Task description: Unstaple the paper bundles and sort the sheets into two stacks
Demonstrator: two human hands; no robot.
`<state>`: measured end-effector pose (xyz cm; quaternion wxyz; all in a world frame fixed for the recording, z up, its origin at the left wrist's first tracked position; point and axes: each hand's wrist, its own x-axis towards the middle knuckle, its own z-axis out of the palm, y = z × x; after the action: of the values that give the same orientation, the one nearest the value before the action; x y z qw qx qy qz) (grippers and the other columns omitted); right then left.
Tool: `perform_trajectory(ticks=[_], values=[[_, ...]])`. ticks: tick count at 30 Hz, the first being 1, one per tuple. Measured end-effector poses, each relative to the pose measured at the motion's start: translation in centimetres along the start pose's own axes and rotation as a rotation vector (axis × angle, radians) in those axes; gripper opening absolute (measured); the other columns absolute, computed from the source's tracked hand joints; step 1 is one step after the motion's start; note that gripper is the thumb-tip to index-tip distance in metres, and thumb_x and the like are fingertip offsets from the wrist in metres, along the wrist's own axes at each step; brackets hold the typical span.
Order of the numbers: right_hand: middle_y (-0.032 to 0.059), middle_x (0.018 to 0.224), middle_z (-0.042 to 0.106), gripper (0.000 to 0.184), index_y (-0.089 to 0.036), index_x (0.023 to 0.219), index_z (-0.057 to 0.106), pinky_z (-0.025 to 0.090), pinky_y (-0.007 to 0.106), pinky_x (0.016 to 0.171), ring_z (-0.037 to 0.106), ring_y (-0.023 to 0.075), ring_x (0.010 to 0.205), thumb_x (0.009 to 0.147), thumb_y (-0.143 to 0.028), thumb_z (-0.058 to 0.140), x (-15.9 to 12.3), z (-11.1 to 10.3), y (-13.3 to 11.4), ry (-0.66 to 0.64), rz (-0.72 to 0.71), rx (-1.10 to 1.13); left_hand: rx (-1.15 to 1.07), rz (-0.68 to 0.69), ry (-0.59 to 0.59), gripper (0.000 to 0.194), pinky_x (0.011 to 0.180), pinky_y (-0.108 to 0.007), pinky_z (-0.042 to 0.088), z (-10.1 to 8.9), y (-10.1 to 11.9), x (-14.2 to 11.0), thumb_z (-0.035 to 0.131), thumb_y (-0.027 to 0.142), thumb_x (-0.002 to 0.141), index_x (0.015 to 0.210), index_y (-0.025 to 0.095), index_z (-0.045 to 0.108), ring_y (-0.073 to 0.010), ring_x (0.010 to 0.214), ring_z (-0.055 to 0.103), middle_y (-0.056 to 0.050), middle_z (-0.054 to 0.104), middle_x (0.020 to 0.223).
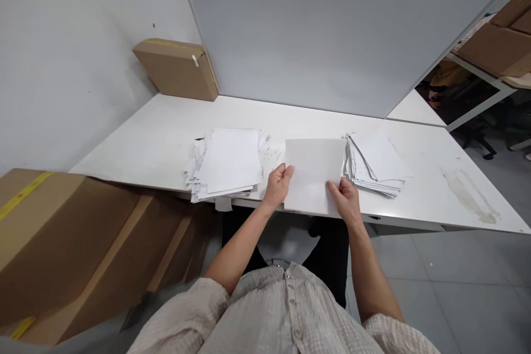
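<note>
Between my two hands is a blank white sheet of paper (313, 168), held over the front part of the white table (298, 113). My left hand (277, 183) pinches its left edge, thumb on top. On the lower right edge my right hand (346, 196) grips it the same way, fingers behind the paper. Whether more than one sheet is held, I cannot tell. To the left lies an uneven pile of papers (233, 160), some with print at their edges. A second, fanned pile of papers (375, 157) lies close to the right of my right hand.
A cardboard box (178, 72) stands at the table's back left corner, against the grey partition (290, 27). Large cardboard boxes (62, 232) with yellow tape fill the floor at left. More boxes (498, 44) sit on another desk at far right. A worn patch (470, 196) marks the tabletop.
</note>
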<state>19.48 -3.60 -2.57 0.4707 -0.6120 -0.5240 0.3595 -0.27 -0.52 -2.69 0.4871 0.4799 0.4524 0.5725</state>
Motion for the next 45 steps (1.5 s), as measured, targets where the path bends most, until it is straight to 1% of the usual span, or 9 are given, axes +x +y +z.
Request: perform_trajectory(ticks=[4, 6, 8, 11, 15, 18, 25, 30, 45], values=[[-0.0016, 0.066, 0.061, 0.029, -0.018, 0.079, 0.060, 0.040, 0.024, 0.053, 0.052, 0.0132, 0.059, 0.072, -0.046, 0.064, -1.8, -1.8, 1.4, -0.076, 0.199, -0.040, 0.152, -0.327, -0.258, 0.029, 0.046, -0.023, 0.037, -0.9, -1.7, -1.0, 0.062, 0.043, 0.076, 0.067, 0.016, 0.057, -0.0114, 0.046, 0.049, 0.001, 0.053, 0.053], [0.0001, 0.071, 0.065, 0.031, -0.018, 0.082, 0.062, 0.043, 0.025, 0.054, 0.055, 0.0149, 0.060, 0.070, -0.046, 0.066, -2.5, -2.8, 1.9, -0.172, 0.323, 0.044, 0.232, -0.405, -0.309, 0.023, 0.047, -0.026, 0.041, -1.4, -2.3, -1.2, 0.061, 0.039, 0.076, 0.071, 0.017, 0.062, -0.0148, 0.046, 0.055, -0.002, 0.060, 0.058], [0.0014, 0.075, 0.068, 0.032, -0.018, 0.085, 0.064, 0.045, 0.027, 0.055, 0.059, 0.0164, 0.061, 0.068, -0.045, 0.068, -3.0, -3.6, 2.2, -0.238, 0.420, 0.127, 0.285, -0.345, -0.251, 0.019, 0.048, -0.026, 0.041, -1.7, -2.8, -0.9, 0.059, 0.035, 0.077, 0.071, 0.018, 0.063, -0.0149, 0.044, 0.056, -0.002, 0.062, 0.060], [0.0020, 0.074, 0.070, 0.032, -0.019, 0.086, 0.065, 0.046, 0.028, 0.055, 0.061, 0.0181, 0.062, 0.066, -0.044, 0.070, -3.1, -4.1, 2.3, -0.260, 0.486, 0.175, 0.320, -0.130, -0.081, 0.011, 0.057, -0.027, 0.043, -1.8, -3.4, 0.3, 0.060, 0.030, 0.076, 0.073, 0.021, 0.066, -0.0142, 0.047, 0.055, -0.001, 0.063, 0.062], [0.0022, 0.073, 0.070, 0.031, -0.018, 0.082, 0.065, 0.046, 0.029, 0.053, 0.061, 0.0185, 0.060, 0.064, -0.043, 0.070, -2.6, -3.8, 2.4, -0.265, 0.499, 0.166, 0.357, 0.096, 0.075, 0.018, 0.081, -0.032, 0.044, -1.6, -4.6, 2.4, 0.058, 0.023, 0.077, 0.093, 0.023, 0.067, -0.0199, 0.077, 0.061, -0.004, 0.068, 0.083], [0.0018, 0.071, 0.070, 0.030, -0.018, 0.081, 0.065, 0.046, 0.028, 0.053, 0.061, 0.0181, 0.059, 0.064, -0.042, 0.070, -2.3, -3.3, 2.6, -0.257, 0.512, 0.169, 0.432, 0.202, 0.032, 0.032, 0.090, -0.034, 0.041, -1.5, -5.4, 3.2, 0.049, 0.018, 0.081, 0.110, 0.022, 0.063, -0.0214, 0.094, 0.059, -0.007, 0.066, 0.100], [0.0014, 0.069, 0.069, 0.030, -0.017, 0.080, 0.065, 0.046, 0.027, 0.052, 0.061, 0.0176, 0.057, 0.064, -0.042, 0.071, -1.8, -2.7, 3.0, -0.211, 0.534, 0.171, 0.592, 0.323, -0.141, 0.050, 0.094, -0.034, 0.040, -1.9, -5.9, 3.1, 0.035, 0.011, 0.085, 0.130, 0.024, 0.049, -0.0204, 0.105, 0.053, -0.008, 0.060, 0.110], [0.0008, 0.065, 0.068, 0.030, -0.017, 0.079, 0.064, 0.046, 0.028, 0.051, 0.061, 0.0185, 0.057, 0.064, -0.042, 0.071, -1.6, -2.4, 3.0, -0.189, 0.518, 0.173, 0.695, 0.307, -0.181, 0.057, 0.094, -0.034, 0.041, -1.9, -6.1, 3.2, 0.034, 0.005, 0.081, 0.132, 0.026, 0.048, -0.0195, 0.103, 0.051, -0.007, 0.056, 0.108], [0.0006, 0.065, 0.068, 0.025, -0.018, 0.077, 0.064, 0.045, 0.028, 0.051, 0.060, 0.0177, 0.056, 0.066, -0.039, 0.071, -1.5, -2.0, 2.5, -0.197, 0.557, 0.203, 0.720, 0.318, -0.191, 0.056, 0.092, -0.032, 0.041, -2.0, -6.0, 3.1, 0.030, 0.007, 0.084, 0.134, 0.025, 0.046, -0.0199, 0.103, 0.050, -0.008, 0.055, 0.108]])
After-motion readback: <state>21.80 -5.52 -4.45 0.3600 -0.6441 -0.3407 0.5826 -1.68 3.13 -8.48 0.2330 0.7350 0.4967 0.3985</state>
